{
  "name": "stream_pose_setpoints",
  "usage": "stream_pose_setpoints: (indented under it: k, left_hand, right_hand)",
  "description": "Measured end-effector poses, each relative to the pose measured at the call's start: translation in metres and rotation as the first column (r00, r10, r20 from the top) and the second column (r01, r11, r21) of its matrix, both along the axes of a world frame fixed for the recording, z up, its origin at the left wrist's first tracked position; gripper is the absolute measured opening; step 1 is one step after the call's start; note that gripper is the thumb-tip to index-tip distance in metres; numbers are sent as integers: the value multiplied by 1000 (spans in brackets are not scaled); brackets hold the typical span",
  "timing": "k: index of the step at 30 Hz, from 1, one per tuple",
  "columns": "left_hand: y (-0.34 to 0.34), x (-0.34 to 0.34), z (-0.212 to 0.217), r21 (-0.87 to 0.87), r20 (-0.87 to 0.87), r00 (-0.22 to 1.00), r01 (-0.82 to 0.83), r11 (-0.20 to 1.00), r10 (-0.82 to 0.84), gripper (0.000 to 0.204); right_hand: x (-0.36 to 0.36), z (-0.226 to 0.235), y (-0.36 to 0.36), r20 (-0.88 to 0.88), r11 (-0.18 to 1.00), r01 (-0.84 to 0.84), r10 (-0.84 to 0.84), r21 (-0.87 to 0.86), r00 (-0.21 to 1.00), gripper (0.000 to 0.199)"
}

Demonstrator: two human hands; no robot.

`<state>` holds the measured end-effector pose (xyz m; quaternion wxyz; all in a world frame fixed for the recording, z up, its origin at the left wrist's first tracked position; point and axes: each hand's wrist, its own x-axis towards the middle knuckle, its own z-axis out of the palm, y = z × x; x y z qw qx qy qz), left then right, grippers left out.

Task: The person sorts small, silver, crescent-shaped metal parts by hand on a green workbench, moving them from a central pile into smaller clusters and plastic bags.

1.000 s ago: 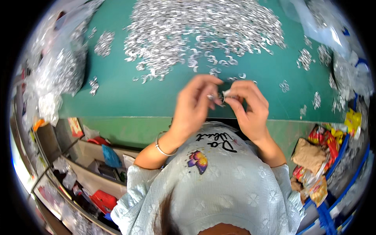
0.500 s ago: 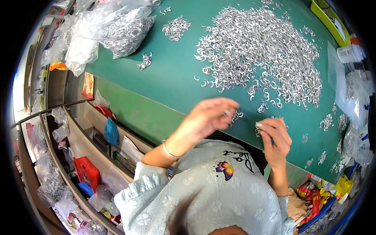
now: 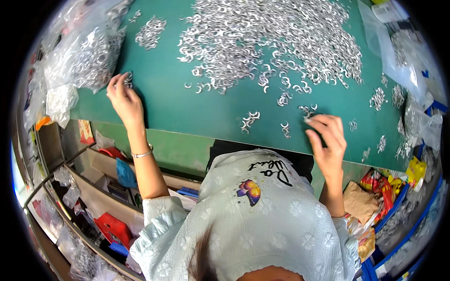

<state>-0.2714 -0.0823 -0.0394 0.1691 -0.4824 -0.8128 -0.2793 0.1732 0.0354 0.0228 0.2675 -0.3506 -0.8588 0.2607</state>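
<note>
Both hands were over the green table (image 3: 187, 114), well apart. At its left side the left hand (image 3: 125, 103) reached over a small bunch (image 3: 128, 80) of silver pieces, its fingers bent and slightly parted; whether they pinched a piece could not be told, since the fingertips partly hid the bunch. Near the front edge, the right hand (image 3: 329, 138) had its thumb parted from its curled fingers, whose tips came close to another bunch of pieces (image 3: 308, 110).

Most of the curved silver pieces lay in a broad pile (image 3: 272, 44) beyond the hands, with smaller bunches around it.

Just beside the left hand, a clear bag (image 3: 93, 58) bulged with silver pieces, and a whitish bag (image 3: 61, 105) sat below it. At the far right corner stood a white tub (image 3: 390, 11), its contents out of sight.

Below the table on the left, a compartmented shelf (image 3: 96, 189) held a blue bag (image 3: 125, 173) in one section and a red case (image 3: 114, 228) in another; clear bags of what seemed to be silver pieces (image 3: 83, 255) sat lower down. On the right, a brown bag (image 3: 361, 201), red packets (image 3: 387, 194) and a yellow packet (image 3: 416, 171) were crowded beside a blue-edged rack (image 3: 398, 213).
</note>
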Motion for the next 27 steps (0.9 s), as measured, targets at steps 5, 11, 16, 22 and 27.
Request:
stream_pose_setpoints:
  k: [5, 11, 16, 22, 27]
  left_hand:
    - [25, 104, 42, 74, 96, 970, 217, 973, -223, 27]
    - [11, 217, 47, -1, 572, 672, 575, 818, -471, 34]
    - [15, 232, 33, 36, 609, 624, 594, 803, -489, 33]
    - [19, 230, 30, 118, 651, 605, 515, 849, -458, 38]
    - [15, 228, 42, -46, 538, 739, 505, 862, -405, 47]
  right_hand:
    - [-18, -9, -15, 141, 984, -135, 151, -113, 978, 41]
    - [4, -25, -21, -45, 997, 57, -59, -55, 997, 29]
    - [12, -21, -31, -95, 950, 227, -252, -216, 963, 32]
    - [-1, -16, -32, -170, 936, 109, -174, -336, 970, 29]
    - [3, -16, -31, -152, 894, 226, -304, -386, 941, 28]
